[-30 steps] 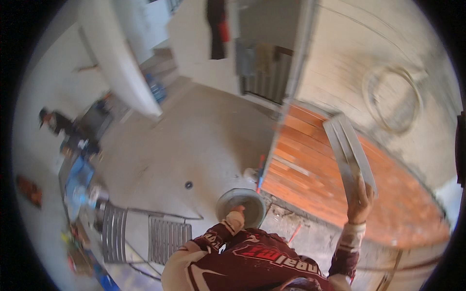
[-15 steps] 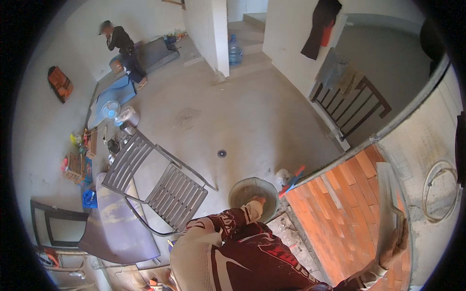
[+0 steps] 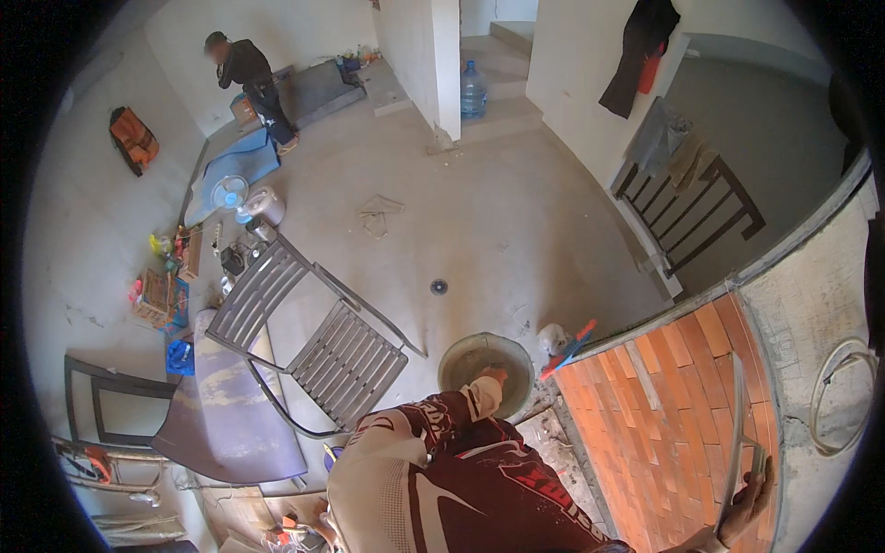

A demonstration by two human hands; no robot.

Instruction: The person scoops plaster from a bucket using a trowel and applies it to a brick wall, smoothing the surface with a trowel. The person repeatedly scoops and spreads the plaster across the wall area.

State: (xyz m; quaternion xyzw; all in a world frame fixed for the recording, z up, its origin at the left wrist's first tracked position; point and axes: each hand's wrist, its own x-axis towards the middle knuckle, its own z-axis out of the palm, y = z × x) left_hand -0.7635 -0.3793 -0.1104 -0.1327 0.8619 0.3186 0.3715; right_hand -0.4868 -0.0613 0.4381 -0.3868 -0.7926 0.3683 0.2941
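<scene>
My left hand (image 3: 496, 375) reaches down into a round grey bucket (image 3: 445, 362) on the floor. Its fingers are mostly hidden at this distance, so their grip cannot be made out. Low on the right, my right hand (image 3: 751, 502) is closed round the handle of a long, flat plastering trowel (image 3: 737, 429). The blade stands nearly edge-on over a surface of orange bricks (image 3: 645, 415), close to its curved right border.
A slatted metal chair (image 3: 346, 355) stands left of the bucket. Beside the bricks lie a white bag (image 3: 553, 339) and a red-and-blue tool (image 3: 572, 348). Dark railing (image 3: 701, 207) borders the opening at right. Another person (image 3: 253, 83) stands far left.
The trowel has turned from showing its broad face to nearly edge-on, and my right hand has shifted slightly lower. My left hand stays in the bucket. The whole view has shifted a little.
</scene>
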